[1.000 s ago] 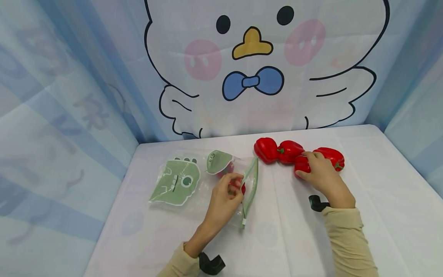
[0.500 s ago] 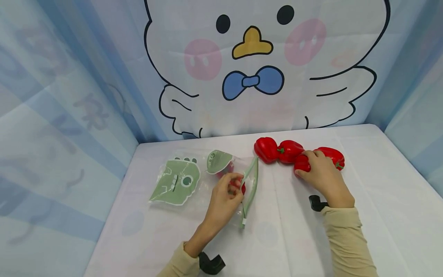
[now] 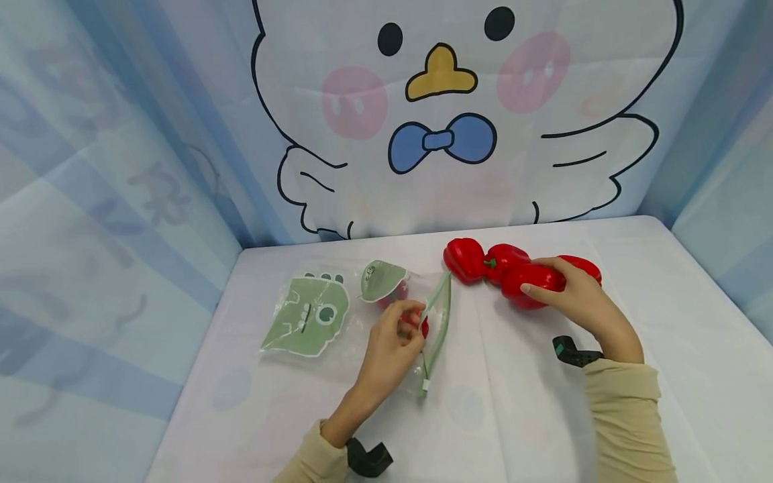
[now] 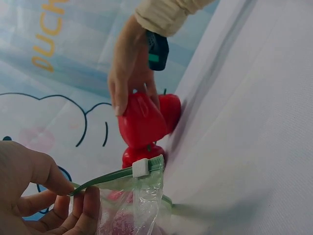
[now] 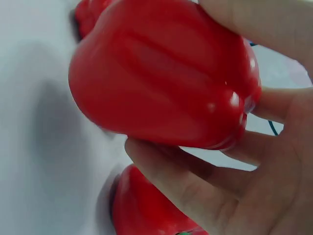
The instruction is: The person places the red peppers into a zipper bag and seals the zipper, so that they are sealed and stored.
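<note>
Glossy, smooth red peppers point(image 5: 161, 78); clear plastic bag point(image 3: 356, 335), shiny; matt cloth sleeves point(image 3: 625, 409).

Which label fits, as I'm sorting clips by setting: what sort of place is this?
Probably a small staged booth rather than a working kitchen: a cartoon backdrop stands behind a white table, with printed curtains closing in both sides.

The head view looked down from 6 o'clock; the left-wrist view faced about 1 o'clock; the right-wrist view, nearest, shared the held red pepper point(image 5: 161, 73) with both.
</note>
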### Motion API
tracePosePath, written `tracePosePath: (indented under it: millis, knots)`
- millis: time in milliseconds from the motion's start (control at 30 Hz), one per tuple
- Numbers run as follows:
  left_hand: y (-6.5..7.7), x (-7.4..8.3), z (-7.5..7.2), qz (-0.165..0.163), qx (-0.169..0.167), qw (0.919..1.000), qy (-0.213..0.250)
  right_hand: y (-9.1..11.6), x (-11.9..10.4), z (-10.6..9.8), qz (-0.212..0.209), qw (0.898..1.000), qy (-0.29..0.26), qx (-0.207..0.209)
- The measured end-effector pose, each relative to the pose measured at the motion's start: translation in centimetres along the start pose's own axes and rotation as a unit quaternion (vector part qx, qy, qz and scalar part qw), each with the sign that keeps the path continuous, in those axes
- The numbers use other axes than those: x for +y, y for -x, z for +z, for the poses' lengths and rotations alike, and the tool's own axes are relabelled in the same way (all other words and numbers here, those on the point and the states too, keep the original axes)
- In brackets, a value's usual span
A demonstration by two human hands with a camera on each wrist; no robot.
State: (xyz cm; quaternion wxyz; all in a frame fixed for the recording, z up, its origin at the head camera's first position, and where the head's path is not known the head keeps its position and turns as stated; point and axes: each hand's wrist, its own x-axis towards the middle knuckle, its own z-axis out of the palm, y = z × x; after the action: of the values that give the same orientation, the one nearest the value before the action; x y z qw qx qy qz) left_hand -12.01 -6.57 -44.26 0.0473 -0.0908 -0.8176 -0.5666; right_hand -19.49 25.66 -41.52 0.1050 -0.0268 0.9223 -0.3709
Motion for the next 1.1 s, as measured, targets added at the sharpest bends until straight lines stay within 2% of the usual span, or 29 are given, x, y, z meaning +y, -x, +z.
tracePosePath:
  millis: [200,333,933,1100]
  knots:
    - [0.0,0.0,0.0,0.003,0.002,1.0000,0.001,-0.1,0.3,-0.1,0.005,0.998,-0.058,-0.029]
    - [0.0,-0.1,0.0,0.003,0.002,1.0000,0.003,-0.3,0.2,0.4,-0.008,0.995,-0.080,-0.054]
    - [-0.1,0.0,-0.1,0.001,0.001,1.0000,-0.002,-1.3,-1.2,3.3,-0.070,0.984,-0.120,-0.108]
    - [-0.1,0.0,-0.1,0.001,0.001,1.0000,-0.002,-1.4,-1.8,4.2,-0.069,0.984,-0.111,-0.124]
